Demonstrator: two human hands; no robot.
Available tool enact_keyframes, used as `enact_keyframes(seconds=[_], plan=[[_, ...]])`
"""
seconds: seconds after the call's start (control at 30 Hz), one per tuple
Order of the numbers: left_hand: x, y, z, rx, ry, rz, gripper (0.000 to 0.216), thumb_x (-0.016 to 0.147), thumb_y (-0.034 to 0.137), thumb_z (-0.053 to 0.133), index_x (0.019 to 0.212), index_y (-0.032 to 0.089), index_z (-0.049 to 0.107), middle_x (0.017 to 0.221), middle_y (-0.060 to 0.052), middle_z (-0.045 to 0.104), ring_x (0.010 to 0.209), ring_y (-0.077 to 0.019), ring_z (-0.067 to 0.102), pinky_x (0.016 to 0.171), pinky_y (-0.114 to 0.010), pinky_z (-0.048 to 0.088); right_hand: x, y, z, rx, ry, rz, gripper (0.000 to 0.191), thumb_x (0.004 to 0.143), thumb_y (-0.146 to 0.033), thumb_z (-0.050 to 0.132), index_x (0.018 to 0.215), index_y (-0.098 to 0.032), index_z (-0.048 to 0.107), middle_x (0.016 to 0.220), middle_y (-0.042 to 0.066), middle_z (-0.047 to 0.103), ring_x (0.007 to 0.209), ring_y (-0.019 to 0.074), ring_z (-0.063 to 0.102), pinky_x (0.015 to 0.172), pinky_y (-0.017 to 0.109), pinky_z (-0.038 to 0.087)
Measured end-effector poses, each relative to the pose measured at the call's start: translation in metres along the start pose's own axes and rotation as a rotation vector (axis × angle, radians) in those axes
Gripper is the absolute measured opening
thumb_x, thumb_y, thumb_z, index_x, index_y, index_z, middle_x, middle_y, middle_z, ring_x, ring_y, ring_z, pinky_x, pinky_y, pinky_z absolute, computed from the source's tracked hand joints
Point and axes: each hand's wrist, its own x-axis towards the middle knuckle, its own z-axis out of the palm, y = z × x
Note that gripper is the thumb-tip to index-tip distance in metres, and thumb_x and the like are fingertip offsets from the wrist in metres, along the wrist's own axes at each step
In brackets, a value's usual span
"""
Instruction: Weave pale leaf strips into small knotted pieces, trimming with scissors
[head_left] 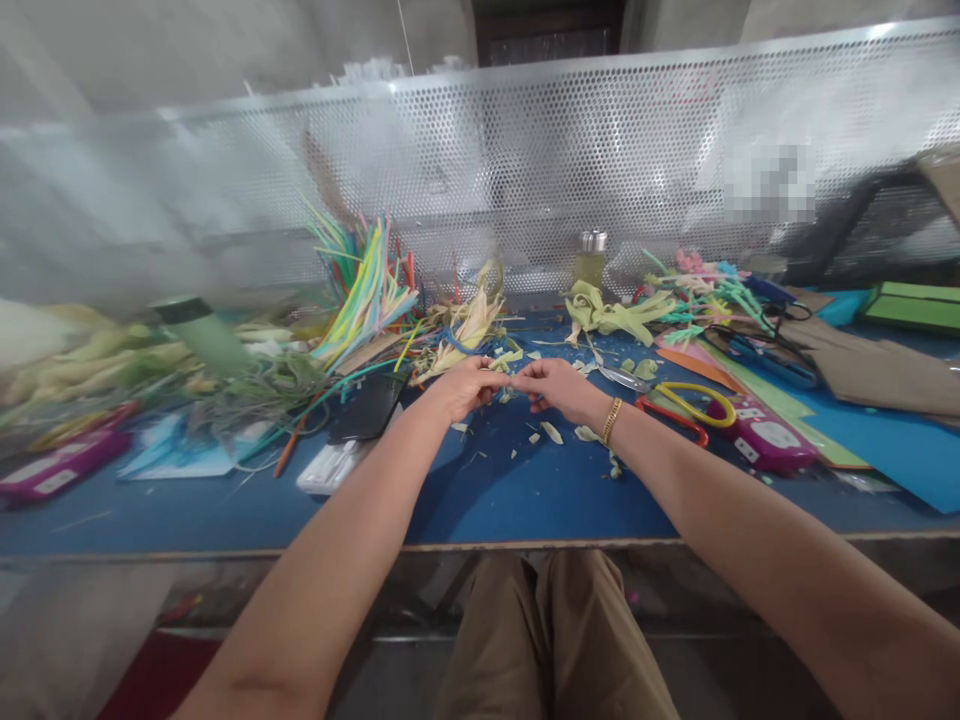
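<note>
My left hand [469,388] and my right hand [553,386] meet fingertip to fingertip over the blue tabletop [480,495]. Both are closed in a pinch; whatever lies between the fingers is too small and hidden to name. Pale green husk scraps [552,433] are scattered under and around them. Just right of my right hand lie scissors [688,400] with yellow and red handles, their blades towards the hand. A bundle of dry pale husks [474,322] sits behind my left hand, and more green husks [616,312] lie behind the right.
Colourful pipe cleaners [369,300] stand at the back left, near a green bottle [199,335]. A black phone [366,408] lies by my left forearm. Purple power strips [772,436] lie right and left. Coloured paper [877,440] covers the right side. A perforated metal screen [540,150] rises behind.
</note>
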Motion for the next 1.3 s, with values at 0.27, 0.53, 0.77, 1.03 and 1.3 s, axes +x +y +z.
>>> enact_keyframes(seconds=[0.27,0.53,0.77,1.03,1.3], plan=[[-0.005,0.003,0.002,0.007,-0.069,-0.050,0.030,0.059,0.006,0.072,0.077,0.017,0.051,0.061,0.004,0.053,0.051,-0.0066,0.047,0.050,-0.022,0.031,0.002,0.000,-0.002,0.128,-0.019,0.028,0.020,0.062,-0.029,0.075,0.066,-0.019,0.057,0.057,-0.005,0.048,0.053,0.0077,0.043,0.048,0.020,0.041],[-0.007,0.004,0.005,-0.063,-0.093,-0.054,0.030,0.061,0.015,0.076,0.075,0.019,0.050,0.061,0.005,0.053,0.051,-0.0069,0.046,0.050,-0.022,0.031,0.004,0.004,-0.001,0.150,-0.047,0.063,0.020,0.064,-0.024,0.067,0.061,-0.020,0.048,0.053,-0.007,0.040,0.049,0.0071,0.035,0.044,0.019,0.030],[-0.005,0.001,0.006,-0.016,-0.037,0.009,0.033,0.060,0.020,0.082,0.075,0.017,0.052,0.060,0.005,0.053,0.049,-0.0060,0.044,0.047,-0.023,0.029,0.003,0.004,-0.001,0.084,-0.029,0.042,0.017,0.065,-0.026,0.066,0.061,-0.020,0.051,0.055,-0.006,0.042,0.050,0.0072,0.036,0.045,0.020,0.032],[-0.003,0.000,0.007,-0.034,0.026,0.044,0.037,0.050,0.014,0.086,0.071,0.016,0.055,0.059,0.004,0.055,0.050,-0.0068,0.046,0.048,-0.023,0.029,0.002,-0.001,0.005,0.241,0.063,0.112,0.020,0.065,-0.022,0.070,0.067,-0.020,0.051,0.058,-0.006,0.046,0.053,0.0073,0.043,0.044,0.018,0.034],[0.000,-0.001,0.008,-0.015,0.069,0.049,0.040,0.047,0.011,0.087,0.071,0.016,0.055,0.059,0.004,0.054,0.049,-0.0071,0.047,0.047,-0.023,0.028,0.001,-0.005,0.011,0.347,0.046,0.131,0.023,0.066,-0.010,0.062,0.064,-0.019,0.041,0.051,-0.008,0.039,0.043,0.0035,0.032,0.039,0.016,0.023]])
